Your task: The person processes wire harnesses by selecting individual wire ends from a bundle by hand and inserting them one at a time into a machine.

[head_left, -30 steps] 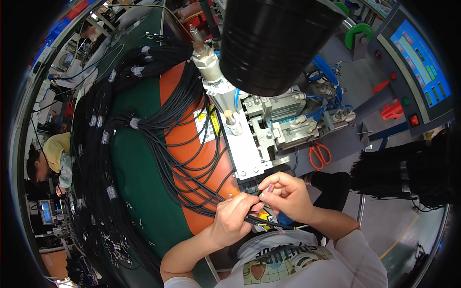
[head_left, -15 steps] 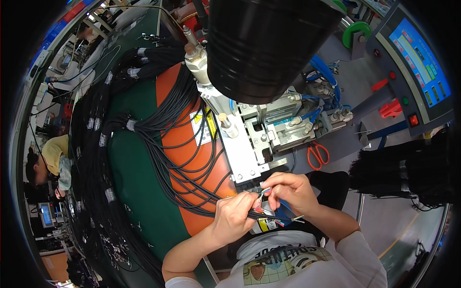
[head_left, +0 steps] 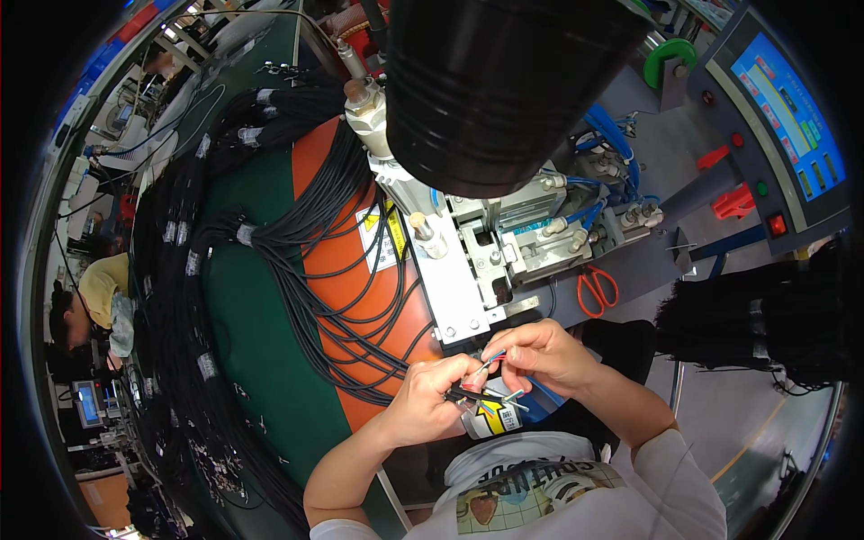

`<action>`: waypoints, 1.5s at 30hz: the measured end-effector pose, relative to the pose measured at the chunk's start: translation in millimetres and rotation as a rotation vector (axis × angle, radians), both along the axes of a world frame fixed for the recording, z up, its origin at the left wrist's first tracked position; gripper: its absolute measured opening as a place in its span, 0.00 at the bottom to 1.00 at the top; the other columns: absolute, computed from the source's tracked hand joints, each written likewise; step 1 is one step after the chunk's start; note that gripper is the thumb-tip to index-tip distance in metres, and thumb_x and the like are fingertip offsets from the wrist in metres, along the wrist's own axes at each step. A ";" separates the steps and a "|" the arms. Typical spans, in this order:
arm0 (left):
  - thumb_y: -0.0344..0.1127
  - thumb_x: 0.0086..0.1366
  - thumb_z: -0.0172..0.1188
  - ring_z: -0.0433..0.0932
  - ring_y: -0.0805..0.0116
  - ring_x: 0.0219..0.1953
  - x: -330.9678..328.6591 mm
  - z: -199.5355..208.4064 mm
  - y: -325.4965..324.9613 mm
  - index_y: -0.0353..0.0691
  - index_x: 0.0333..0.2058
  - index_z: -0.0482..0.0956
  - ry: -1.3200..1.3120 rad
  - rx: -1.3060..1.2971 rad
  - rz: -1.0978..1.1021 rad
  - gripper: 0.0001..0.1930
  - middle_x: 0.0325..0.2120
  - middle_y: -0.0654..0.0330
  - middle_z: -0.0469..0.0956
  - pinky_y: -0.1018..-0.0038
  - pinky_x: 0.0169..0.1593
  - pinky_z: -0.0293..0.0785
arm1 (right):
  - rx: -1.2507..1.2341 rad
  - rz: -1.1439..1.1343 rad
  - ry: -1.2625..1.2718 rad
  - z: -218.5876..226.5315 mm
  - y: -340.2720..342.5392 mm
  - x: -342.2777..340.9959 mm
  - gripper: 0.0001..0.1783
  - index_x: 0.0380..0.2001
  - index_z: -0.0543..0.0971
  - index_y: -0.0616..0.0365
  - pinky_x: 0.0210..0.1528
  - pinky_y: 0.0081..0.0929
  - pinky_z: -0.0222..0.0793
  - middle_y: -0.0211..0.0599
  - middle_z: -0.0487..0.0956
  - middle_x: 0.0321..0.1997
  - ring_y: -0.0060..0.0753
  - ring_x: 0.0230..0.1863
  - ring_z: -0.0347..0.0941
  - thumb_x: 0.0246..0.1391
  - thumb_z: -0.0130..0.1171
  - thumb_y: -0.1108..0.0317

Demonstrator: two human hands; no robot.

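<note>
My left hand (head_left: 427, 399) is closed around a few black cables (head_left: 470, 393) near their stripped ends. Thin coloured wires (head_left: 493, 359), blue and red among them, fan out between my two hands. Thumb and fingers of my right hand (head_left: 545, 359) pinch these wires. More bare wire ends (head_left: 515, 396), green and white, stick out below my right fingers. Just beyond my hands stands a metal clamping machine (head_left: 457, 301) with a white top plate. The black cables run back from my left hand to a taped bundle (head_left: 245, 234) over an orange board (head_left: 326, 171).
Red-handled scissors (head_left: 596, 291) lie right of the machine. A large black cylinder (head_left: 495, 99) overhangs it. Farther right are a touchscreen panel (head_left: 781, 126) and a hanging black cable bundle (head_left: 756, 315). Long cable bundles (head_left: 193, 261) cover the left of the green table (head_left: 243, 310). Another person (head_left: 99, 297) sits far left.
The cable ends below my right hand have drawn back to the left and now reach less far. Both hands have shifted slightly left, still together at the coloured wires.
</note>
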State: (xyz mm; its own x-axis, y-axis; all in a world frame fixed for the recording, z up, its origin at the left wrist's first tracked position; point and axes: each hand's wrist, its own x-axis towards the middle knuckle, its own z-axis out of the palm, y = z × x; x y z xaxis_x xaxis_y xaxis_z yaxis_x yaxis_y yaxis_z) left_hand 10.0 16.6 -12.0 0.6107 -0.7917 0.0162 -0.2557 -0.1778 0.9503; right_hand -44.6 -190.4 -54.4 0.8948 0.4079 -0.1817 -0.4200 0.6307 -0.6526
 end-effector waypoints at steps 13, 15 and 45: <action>0.22 0.53 0.58 0.72 0.69 0.24 1.8 6.0 1.0 0.36 0.28 0.72 0.115 0.133 -0.024 0.05 0.20 0.58 0.74 0.74 0.31 0.69 | -0.583 -0.133 -0.441 11.4 -0.2 5.6 0.05 0.34 0.80 0.67 0.19 0.10 0.64 0.37 0.79 0.35 0.15 0.21 0.74 0.54 0.59 0.76; 0.23 0.52 0.59 0.73 0.69 0.23 0.8 7.9 1.1 0.36 0.27 0.72 0.124 0.111 -0.014 0.05 0.20 0.58 0.74 0.74 0.30 0.69 | -0.846 -0.174 -0.668 16.6 -1.6 5.5 0.03 0.31 0.79 0.67 0.19 0.10 0.65 0.36 0.78 0.35 0.15 0.21 0.74 0.53 0.59 0.77; 0.28 0.50 0.56 0.69 0.67 0.28 -23.2 17.2 -18.3 0.28 0.49 0.74 -0.996 0.528 -0.100 0.25 0.27 0.60 0.65 0.76 0.27 0.70 | -1.624 -0.334 -0.980 20.1 8.5 -2.0 0.06 0.28 0.77 0.60 0.20 0.27 0.67 0.34 0.73 0.27 0.33 0.19 0.72 0.47 0.61 0.71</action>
